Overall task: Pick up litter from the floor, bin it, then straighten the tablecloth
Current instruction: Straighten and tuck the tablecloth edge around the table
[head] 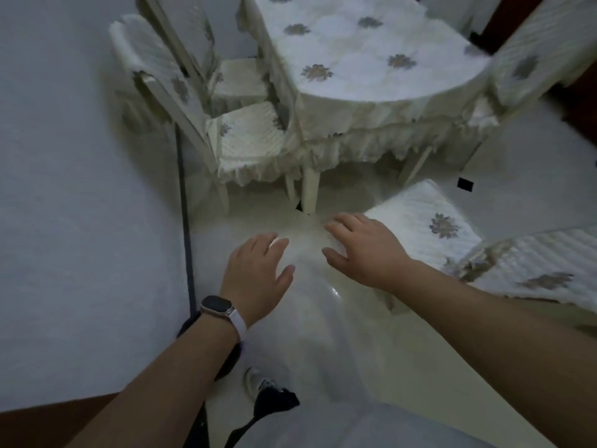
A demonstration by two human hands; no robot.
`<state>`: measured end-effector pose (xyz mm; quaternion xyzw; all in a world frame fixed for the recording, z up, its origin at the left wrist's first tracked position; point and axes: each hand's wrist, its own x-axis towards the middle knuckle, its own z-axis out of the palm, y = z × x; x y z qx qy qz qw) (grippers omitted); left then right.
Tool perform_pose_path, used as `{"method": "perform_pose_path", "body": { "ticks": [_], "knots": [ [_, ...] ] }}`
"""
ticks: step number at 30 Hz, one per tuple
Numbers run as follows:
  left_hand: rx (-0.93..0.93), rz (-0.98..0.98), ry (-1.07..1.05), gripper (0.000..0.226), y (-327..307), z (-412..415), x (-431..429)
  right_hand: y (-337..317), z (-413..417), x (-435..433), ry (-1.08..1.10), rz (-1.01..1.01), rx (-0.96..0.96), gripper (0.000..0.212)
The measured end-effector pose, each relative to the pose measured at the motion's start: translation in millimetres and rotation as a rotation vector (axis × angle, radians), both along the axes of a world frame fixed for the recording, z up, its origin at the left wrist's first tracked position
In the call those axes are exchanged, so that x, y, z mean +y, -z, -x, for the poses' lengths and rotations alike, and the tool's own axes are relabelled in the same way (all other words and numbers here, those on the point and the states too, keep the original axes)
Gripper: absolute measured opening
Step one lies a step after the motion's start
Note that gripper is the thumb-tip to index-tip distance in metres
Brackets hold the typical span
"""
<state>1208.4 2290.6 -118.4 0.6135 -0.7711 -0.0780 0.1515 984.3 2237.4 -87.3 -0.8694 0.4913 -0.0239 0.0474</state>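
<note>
We hold our left hand [255, 273] and right hand [361, 250] out over the pale floor [323, 334], fingers loosely spread and holding nothing, near the frilled tablecloth [355, 59]

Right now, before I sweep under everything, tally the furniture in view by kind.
Covered chairs: 4
Table, under the tablecloth: 1
Total: 5
A white shape at the far end may be another chair, but it is too cropped to tell.
</note>
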Motion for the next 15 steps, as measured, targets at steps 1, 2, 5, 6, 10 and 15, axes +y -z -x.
{"method": "perform_pose_path", "body": {
  "ticks": [1, 2, 5, 6, 10, 15],
  "knots": [
    [-0.009, 0.025, 0.031, 0.046, -8, 28, -1, -6, 30, 6, 0.029, 0.023, -0.011, 0.053],
    [-0.011, 0.041, 0.049, 0.045, -13, 47, -2, -10, 51, 11, 0.044, 0.040, -0.018, 0.052],
    [-0.028, 0.088, 0.115, 0.044, -28, 120, 1, -22, 127, 35, 0.107, 0.083, -0.037, 0.051],
    [-0.030, 0.105, 0.143, 0.044, -33, 149, 4, -24, 157, 44, 0.127, 0.106, -0.044, 0.050],
    [-0.037, 0.177, 0.282, 0.042, -45, 263, 19, -35, 270, 84, 0.238, 0.155, -0.062, 0.051],
    [-0.037, 0.186, 0.374, 0.046, -56, 370, 38, -47, 372, 130, 0.342, 0.205, -0.073, 0.051]
  ]
}}
